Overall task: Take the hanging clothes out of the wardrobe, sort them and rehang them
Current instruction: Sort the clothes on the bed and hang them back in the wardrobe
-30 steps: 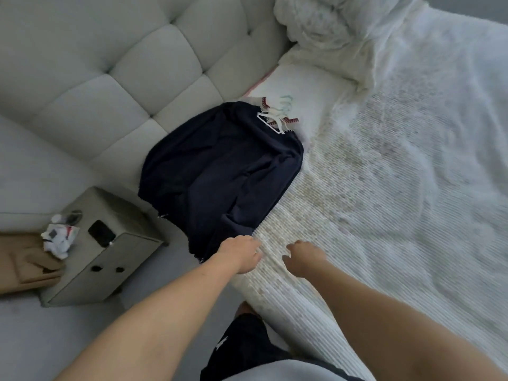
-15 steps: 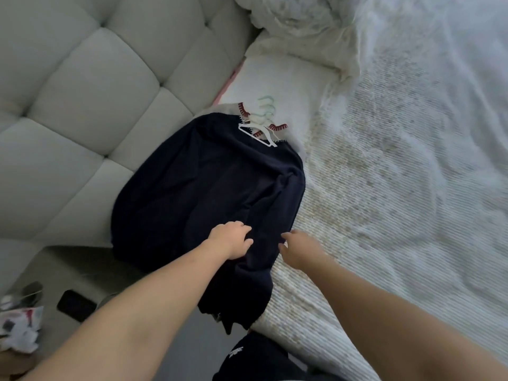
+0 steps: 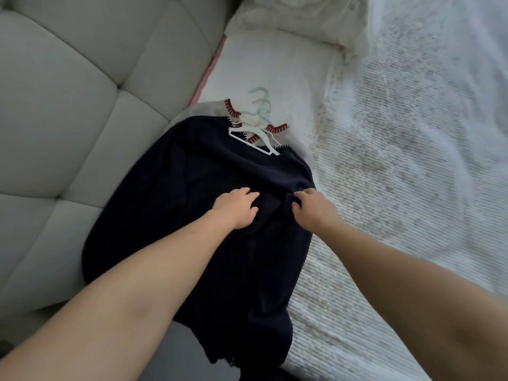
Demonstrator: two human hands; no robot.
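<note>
So the bed (image 3: 412, 188) is taking up most of the right side, covered in a white ribbed blanket, and the padded grey headboard (image 3: 68, 105) is filling the left. A crumpled white duvet (image 3: 302, 15) is sitting bunched up at the top, with a white pillow (image 3: 275, 78) lying just below it.

The dark navy garment (image 3: 192, 215) is lying spread out along the left edge of the bed, right up against the headboard, with its lower end hanging over the mattress edge at the bottom. Looks like there's more than one piece stacked there, since a pale collar with red stitched trim (image 3: 233, 111) is poking out at the top from under the navy one.

Both arms are reaching in from the bottom. The left hand (image 3: 236, 209) is resting on the middle of the navy garment, fingers loosely bent and lying on the cloth, not really grabbing anything. The right hand (image 3: 313, 207) is just beside it, and its fingertips are pinching a fold of the navy fabric near the garment's right edge.

A little bunch of hangers (image 3: 258, 125) is sticking out at the neck, a white one in front and pale green hooks behind it, resting on the pillow.
</note>
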